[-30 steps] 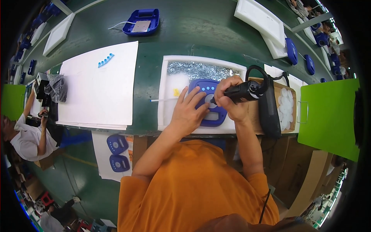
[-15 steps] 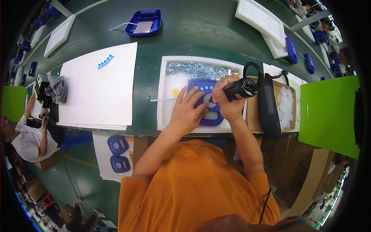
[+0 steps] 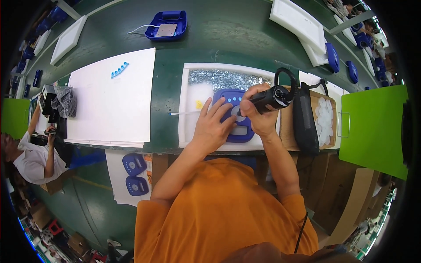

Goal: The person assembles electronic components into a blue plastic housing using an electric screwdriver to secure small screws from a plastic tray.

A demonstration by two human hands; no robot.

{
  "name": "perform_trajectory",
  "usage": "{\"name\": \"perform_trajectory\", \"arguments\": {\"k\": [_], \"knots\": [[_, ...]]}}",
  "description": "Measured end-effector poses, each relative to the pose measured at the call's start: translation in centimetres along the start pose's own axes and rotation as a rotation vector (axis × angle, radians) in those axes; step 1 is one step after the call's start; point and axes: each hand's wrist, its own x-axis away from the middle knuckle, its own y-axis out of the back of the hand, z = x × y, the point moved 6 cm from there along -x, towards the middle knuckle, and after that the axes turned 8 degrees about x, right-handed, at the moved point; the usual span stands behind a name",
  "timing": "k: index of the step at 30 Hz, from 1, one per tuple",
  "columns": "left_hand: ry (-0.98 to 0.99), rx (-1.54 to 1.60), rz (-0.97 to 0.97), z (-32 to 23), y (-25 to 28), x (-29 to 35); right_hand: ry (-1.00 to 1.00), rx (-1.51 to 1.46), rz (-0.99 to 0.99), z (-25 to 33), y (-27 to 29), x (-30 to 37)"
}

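Observation:
A blue plastic housing [image 3: 240, 137] with a round grey centre, a small window and a row of light-blue buttons lies on a white foam tray [image 3: 186, 136]. My left hand [image 3: 213, 125] rests on its left side, fingers stretched out and pressing lightly on the surface. In my right hand [image 3: 259, 115] is a black power screwdriver [image 3: 272, 100], gripped near its lower end and tilted, with its tip at the grey centre of the housing. My fingers partly hide the tip. A white cable [image 3: 184, 113] sticks out left of the housing.
Bubbly silver sheeting [image 3: 228, 78] lines the tray's back. Right of it are a black pouch [image 3: 304, 118] and a carton of white discs [image 3: 323, 120]. A blue shell [image 3: 166, 26] lies on the far belt. White board [image 3: 109, 101] covers the left. A co-worker [image 3: 37, 155] sits further left.
The blue shell and the white foam pieces on the far belt have shifted slightly right. Both my hands and the screwdriver stay almost in place. Feet at the lower left have moved.

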Motion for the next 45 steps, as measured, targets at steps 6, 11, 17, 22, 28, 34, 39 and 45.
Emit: {"name": "perform_trajectory", "arguments": {"k": [6, 11, 17, 22, 28, 34, 39, 45], "knots": [[0.004, 0.001, 0.011, 0.1, 0.0, 0.0, 0.006, 0.014, 0.042, 0.7, -0.8, -0.1], [-0.004, -0.010, 0.019, 0.0, 0.0, -0.1, -0.027, -0.010, 0.026, 1.2, -0.9, 0.0], [-0.010, -0.036, 0.044, -0.2, 0.0, -0.1, 0.137, -0.076, 0.074, 3.5, 0.5, 0.3], [0.012, -0.035, 0.067, -0.4, 0.3, -0.4, 0.130, -0.248, -0.167, 6.3, 6.0, -0.1], [-0.009, -0.016, 0.043, -0.6, 0.4, -0.7, -0.015, -0.191, -0.489, 5.4, 12.7, 1.6], [0.021, -0.025, 0.077, -0.6, 0.5, -0.7, -0.159, -0.337, -0.518, 4.5, 15.5, 2.9], [0.042, 0.002, 0.079, -0.6, 0.4, -0.5, -0.265, -0.440, -0.444, 3.2, 17.0, 3.2], [0.031, 0.001, 0.073, -0.7, 0.4, -0.6, -0.234, -0.422, -0.395, 3.2, 16.1, 3.0]]}}
